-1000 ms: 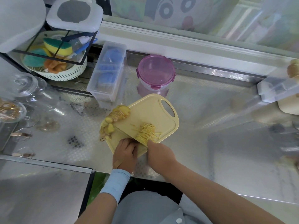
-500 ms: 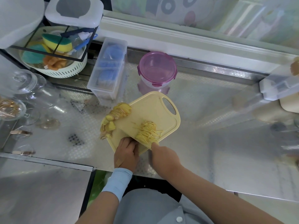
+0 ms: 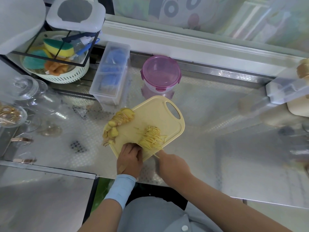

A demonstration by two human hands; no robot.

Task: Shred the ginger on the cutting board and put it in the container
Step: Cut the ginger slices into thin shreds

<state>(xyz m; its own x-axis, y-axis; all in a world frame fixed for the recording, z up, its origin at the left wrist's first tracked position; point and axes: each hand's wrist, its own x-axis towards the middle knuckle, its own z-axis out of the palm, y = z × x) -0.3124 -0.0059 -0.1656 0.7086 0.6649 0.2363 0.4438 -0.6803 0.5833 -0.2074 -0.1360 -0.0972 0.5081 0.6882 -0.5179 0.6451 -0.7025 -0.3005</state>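
Left hand [image 3: 129,157], fingers curled, rests on the pale yellow plastic cutting board [image 3: 150,114]; whether its grip holds anything I cannot tell. Right hand [image 3: 173,164] grips a thin knife [image 3: 156,155] beside the shredded ginger [image 3: 151,138]. The round pink-lidded plastic container [image 3: 160,76] stands closed just behind.

No writing, label, brand or number is legible here. The panel [image 3: 173,15] at the far side shows a cartoon drawing, without readable letters.
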